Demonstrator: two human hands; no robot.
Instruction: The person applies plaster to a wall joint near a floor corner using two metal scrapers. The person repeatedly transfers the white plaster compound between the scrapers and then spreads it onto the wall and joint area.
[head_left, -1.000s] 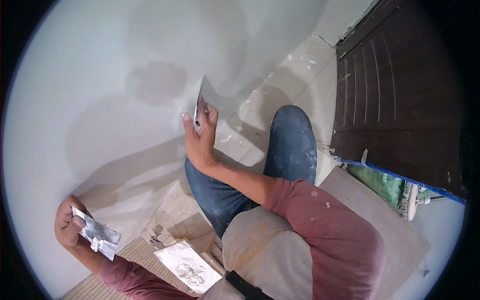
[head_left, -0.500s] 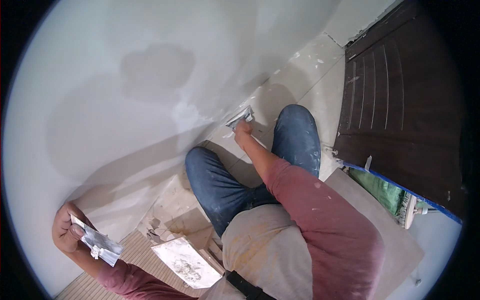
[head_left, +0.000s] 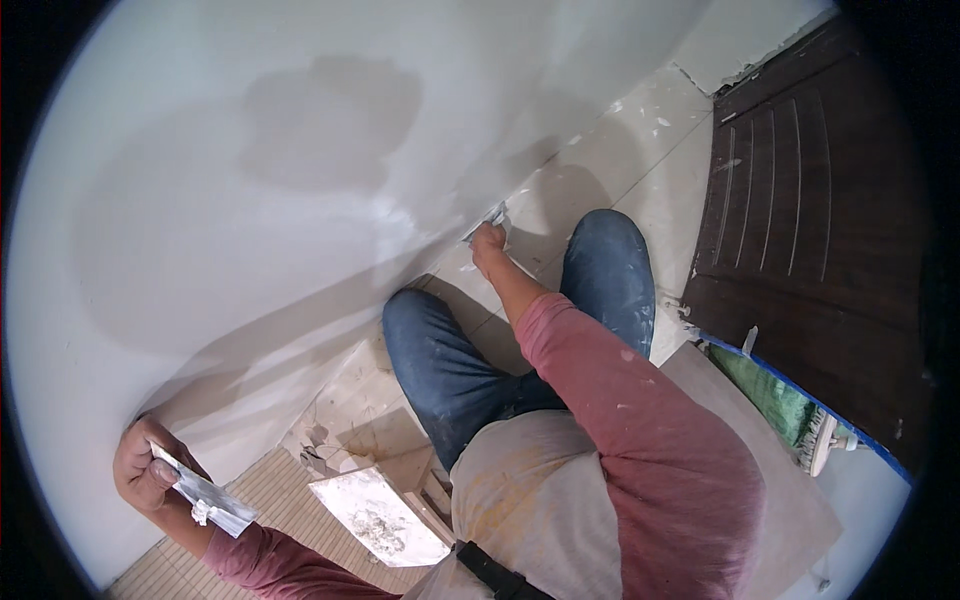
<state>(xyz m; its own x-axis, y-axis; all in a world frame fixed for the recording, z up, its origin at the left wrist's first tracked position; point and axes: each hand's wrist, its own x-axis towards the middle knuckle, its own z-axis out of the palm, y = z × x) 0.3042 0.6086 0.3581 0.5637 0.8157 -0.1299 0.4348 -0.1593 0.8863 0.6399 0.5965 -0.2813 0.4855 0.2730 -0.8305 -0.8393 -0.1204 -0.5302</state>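
Note:
My left hand (head_left: 148, 466) is closed on a flat metal putty knife (head_left: 216, 503) with lumps of white putty on its blade, held beside the wall at the lower left. Out in front between my knees, my right hand (head_left: 489, 244) grips a second putty knife (head_left: 494, 215). Its blade is at the foot of the white wall (head_left: 250, 230), where the wall meets the tiled floor; the blade is mostly hidden by my hand. White smears lie around it.
Beside my left thigh stands a white, putty-stained board (head_left: 380, 515) on a box or frame. A slatted beige mat (head_left: 275, 490) lies under it. To the right are a dark brown door panel (head_left: 770, 190), a brush (head_left: 818, 442), green sheeting (head_left: 762, 392) and a grey board (head_left: 800, 515).
My right hand has turned its putty knife closer against the wall's base, so less of the blade shows. The left putty knife is tilted slightly differently. The whole view has shifted a little.

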